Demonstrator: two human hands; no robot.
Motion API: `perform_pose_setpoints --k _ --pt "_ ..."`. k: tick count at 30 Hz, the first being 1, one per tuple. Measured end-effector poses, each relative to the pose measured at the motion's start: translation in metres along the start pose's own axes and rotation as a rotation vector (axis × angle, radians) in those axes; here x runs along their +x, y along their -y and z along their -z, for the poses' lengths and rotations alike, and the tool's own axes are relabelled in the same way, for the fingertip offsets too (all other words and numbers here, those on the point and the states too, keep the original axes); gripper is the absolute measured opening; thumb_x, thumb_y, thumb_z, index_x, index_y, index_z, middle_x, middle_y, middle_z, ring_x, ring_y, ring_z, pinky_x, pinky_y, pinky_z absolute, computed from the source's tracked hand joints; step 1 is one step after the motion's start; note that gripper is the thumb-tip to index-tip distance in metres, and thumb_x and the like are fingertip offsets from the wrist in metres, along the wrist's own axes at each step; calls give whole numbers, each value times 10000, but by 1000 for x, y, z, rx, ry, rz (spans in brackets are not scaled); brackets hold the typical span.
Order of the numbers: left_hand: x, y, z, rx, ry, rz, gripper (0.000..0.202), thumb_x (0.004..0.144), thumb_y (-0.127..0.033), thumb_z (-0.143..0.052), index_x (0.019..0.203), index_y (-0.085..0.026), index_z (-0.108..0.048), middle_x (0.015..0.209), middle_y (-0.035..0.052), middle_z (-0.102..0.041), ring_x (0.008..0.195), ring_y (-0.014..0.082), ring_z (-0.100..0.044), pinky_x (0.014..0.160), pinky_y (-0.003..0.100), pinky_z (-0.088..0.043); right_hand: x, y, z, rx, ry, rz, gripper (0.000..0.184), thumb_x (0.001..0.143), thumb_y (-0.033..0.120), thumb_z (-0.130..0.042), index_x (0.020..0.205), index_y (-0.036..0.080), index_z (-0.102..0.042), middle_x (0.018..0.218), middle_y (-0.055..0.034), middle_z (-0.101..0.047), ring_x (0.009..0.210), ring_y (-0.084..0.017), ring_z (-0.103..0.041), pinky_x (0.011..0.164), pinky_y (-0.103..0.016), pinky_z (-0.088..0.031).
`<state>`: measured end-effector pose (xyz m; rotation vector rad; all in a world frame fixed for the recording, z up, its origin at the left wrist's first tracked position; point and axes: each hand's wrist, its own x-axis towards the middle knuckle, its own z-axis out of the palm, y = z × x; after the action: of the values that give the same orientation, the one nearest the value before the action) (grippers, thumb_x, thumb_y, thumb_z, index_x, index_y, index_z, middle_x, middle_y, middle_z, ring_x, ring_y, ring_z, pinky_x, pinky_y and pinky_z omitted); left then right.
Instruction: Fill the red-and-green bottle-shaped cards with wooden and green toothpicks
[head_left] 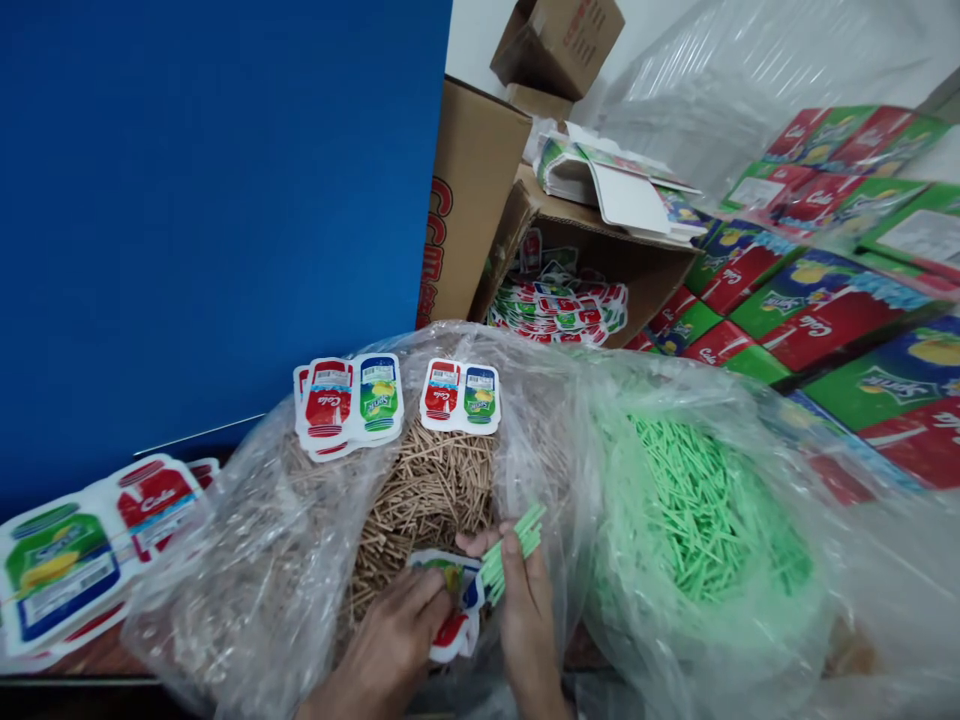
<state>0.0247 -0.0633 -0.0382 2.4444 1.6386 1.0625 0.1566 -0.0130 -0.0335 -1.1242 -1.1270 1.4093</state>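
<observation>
My left hand is closed on a small printed Cola and Sprite packet, low over the open bag. Between the thumb and fingers of my right hand is a small bunch of light green sticks, slanting up to the right. The bunch's lower end meets the packet's edge; whether it is inside the packet I cannot tell. Beneath both hands lies a clear plastic bag full of brown sticks. On the bag's far side rest a single packet and a small stack of packets.
To the right stands another plastic bag with green sticks. Larger printed sheets lie at the left. Behind are a blue panel, an open carton of packets and stacked Cola and Sprite boxes.
</observation>
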Motion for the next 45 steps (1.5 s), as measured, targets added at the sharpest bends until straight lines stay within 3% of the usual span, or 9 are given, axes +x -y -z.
perform_pose_setpoints --k 4,7,11,19,25,30,33,38,45 --pt "0 -2 6 -185 254 257 114 785 -120 -563 696 -185 -591 674 3 -636 587 132 -623 540 183 -483 0 -3 3 215 -12 37 313 830 539 -556 829 226 -539 717 8 -671 746 -212 -674 788 -356 -491" --pt "-1 -3 8 -261 377 285 106 758 -83 -572 714 -170 -614 722 19 -655 636 137 -632 587 180 -482 4 2 3 291 35 -33 317 801 518 -610 857 216 -532 649 31 -658 639 -183 -674 726 -325 -504" --pt "-5 -3 4 -306 416 366 99 783 -124 -543 742 -152 -627 755 44 -646 684 163 -622 630 212 -478 3 6 0 343 61 -92 306 795 489 -630 879 208 -543 611 36 -659 576 -167 -669 750 -331 -504" --pt "1 -7 8 -592 419 759 182 720 -208 -575 587 -197 -452 665 -30 -482 621 140 -484 580 217 -378 -5 -1 1 286 24 217 227 867 430 -562 780 220 -559 633 56 -673 625 -139 -686 958 -339 -402" --pt "-1 -9 5 -725 403 835 191 698 -252 -612 593 -197 -462 646 -46 -448 600 132 -442 556 218 -349 -5 1 0 435 -123 -27 256 787 441 -646 871 213 -564 649 44 -668 631 -187 -703 759 -340 -525" --pt "-5 -8 2 -811 382 854 217 692 -230 -626 568 -198 -450 639 -60 -402 576 113 -393 526 206 -331 -7 2 -2 442 -182 -145 338 713 488 -698 842 205 -565 632 32 -672 628 -216 -708 746 -379 -544" --pt "-4 -8 3 -831 389 860 194 697 -228 -620 591 -199 -460 656 -59 -424 598 117 -404 558 209 -347 -6 2 -1 396 -175 -105 323 739 495 -672 827 206 -556 600 43 -654 613 -208 -706 750 -374 -545" --pt "0 -9 6 -879 420 936 138 662 -219 -640 695 -202 -507 666 -54 -523 636 137 -469 599 214 -391 -14 -3 2 177 -94 128 298 849 505 -540 794 213 -550 606 42 -644 614 -182 -689 868 -389 -497" --pt "2 -7 8 -796 448 899 83 672 -207 -616 740 -196 -569 749 -25 -637 724 177 -577 669 226 -436 -33 0 4 -188 25 167 374 899 521 -440 901 226 -671 1081 -87 -686 1127 -242 -546 1050 -398 -327"
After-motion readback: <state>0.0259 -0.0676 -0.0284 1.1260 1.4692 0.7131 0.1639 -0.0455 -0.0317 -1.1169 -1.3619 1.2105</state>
